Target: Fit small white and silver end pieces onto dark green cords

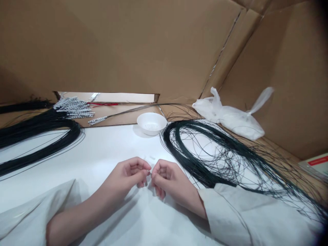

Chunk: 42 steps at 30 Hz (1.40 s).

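So, right between the fingertips, a tiny dark piece [149, 173] bridges the small gap: left hand [128, 175] pinching one side, right hand [169, 177] pinching the other! Both wrists angle inward, spare fingers curled, forearms coming in from either side, low over the table [107, 147]. Beyond them sits the bowl [150, 131]; dark wires [188, 160] fan out beside the right hand.

We read workshop: cardboard partition [128, 51] at 12 o'clock, black strand bundle [20, 135] at 10, dark-green strand bundle [190, 163] at 2.
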Motion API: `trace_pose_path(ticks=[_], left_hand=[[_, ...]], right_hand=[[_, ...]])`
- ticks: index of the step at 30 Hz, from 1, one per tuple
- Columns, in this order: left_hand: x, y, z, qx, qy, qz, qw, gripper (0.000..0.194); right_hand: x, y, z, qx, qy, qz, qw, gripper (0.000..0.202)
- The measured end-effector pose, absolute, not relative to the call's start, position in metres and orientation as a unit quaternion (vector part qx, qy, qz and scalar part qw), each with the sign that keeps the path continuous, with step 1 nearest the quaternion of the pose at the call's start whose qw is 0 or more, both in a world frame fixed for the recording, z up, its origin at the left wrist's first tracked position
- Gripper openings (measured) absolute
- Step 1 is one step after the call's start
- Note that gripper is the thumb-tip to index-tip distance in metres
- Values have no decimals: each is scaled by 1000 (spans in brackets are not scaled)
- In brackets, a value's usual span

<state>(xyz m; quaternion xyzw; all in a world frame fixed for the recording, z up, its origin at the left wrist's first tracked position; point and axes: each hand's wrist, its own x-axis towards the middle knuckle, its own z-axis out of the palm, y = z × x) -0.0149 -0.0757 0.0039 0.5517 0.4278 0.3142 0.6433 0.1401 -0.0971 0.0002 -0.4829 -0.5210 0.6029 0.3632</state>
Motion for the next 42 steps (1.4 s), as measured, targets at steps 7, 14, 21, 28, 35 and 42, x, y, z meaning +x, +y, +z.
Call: trace_pose_path(ticks=[7, 14, 21, 28, 35, 42], left_hand=[[-16, -76, 2, 546, 408, 319, 658, 10], [-17, -75, 1, 552, 408, 312, 657, 16], [-19, -73, -1, 557, 410, 306, 654, 16], [-17, -74, 0, 560, 420, 300, 647, 16], [-18, -75, 1, 561, 418, 303, 648, 15], [-15, -76, 6, 562, 413, 300, 651, 14]], right_hand=[[140, -98, -1, -489, -514, 603, 364, 7], [139, -99, 2, -494, -514, 600, 363, 7], [139, -98, 3, -506, -509, 596, 359, 6], [138, -99, 7, -515, -503, 597, 354, 8], [138, -98, 8, -516, -507, 596, 350, 9], [138, -99, 9, -521, -502, 595, 349, 9]])
